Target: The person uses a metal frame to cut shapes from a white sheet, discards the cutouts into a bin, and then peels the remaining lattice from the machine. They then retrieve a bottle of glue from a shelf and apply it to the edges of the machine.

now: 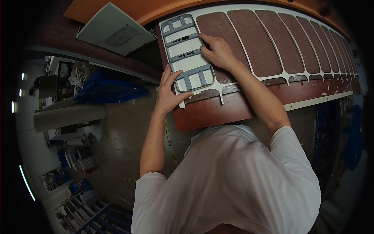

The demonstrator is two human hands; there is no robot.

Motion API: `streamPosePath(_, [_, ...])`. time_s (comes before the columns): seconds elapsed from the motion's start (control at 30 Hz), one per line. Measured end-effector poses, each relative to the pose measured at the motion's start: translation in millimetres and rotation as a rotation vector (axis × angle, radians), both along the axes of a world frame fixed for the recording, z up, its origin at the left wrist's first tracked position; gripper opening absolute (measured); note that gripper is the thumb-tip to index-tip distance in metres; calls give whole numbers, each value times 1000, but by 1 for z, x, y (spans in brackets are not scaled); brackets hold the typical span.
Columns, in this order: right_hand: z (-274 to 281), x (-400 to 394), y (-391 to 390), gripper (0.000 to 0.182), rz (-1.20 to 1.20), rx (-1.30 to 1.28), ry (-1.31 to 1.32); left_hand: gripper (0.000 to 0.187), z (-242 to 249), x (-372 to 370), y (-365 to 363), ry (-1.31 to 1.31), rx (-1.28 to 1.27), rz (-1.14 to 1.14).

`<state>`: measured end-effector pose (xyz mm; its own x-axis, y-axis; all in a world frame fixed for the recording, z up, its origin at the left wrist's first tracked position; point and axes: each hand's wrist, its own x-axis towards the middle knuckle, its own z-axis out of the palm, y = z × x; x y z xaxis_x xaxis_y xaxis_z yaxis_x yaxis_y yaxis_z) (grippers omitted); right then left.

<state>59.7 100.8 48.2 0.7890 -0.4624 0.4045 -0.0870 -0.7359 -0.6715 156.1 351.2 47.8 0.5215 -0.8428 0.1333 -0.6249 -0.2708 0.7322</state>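
A grey metal frame with crossbars and dark markings lies on white sheet material at the left end of the table. My left hand rests at the frame's lower left corner, thumb and fingers spread apart. My right hand touches the frame's right edge near the middle bars, its thumb and index finger apart. To the right, a white sheet with a row of large rounded cut-outs stretches along the brown table top.
A pale panel with a label plate stands behind the table's left end. Blue sheeting and a large roll are at the left. The table's front edge is reddish brown. An orange surface runs behind.
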Motion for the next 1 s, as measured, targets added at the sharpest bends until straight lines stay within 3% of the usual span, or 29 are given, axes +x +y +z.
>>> streamPosePath(0.23, [-21,2,1,47,-57,-145,-71,82,-3,5,0,-41,31,-39])
streamPosePath(1.0, [-11,-1,2,42,0,-54,-120,84,2,-2,1,-41,62,-24])
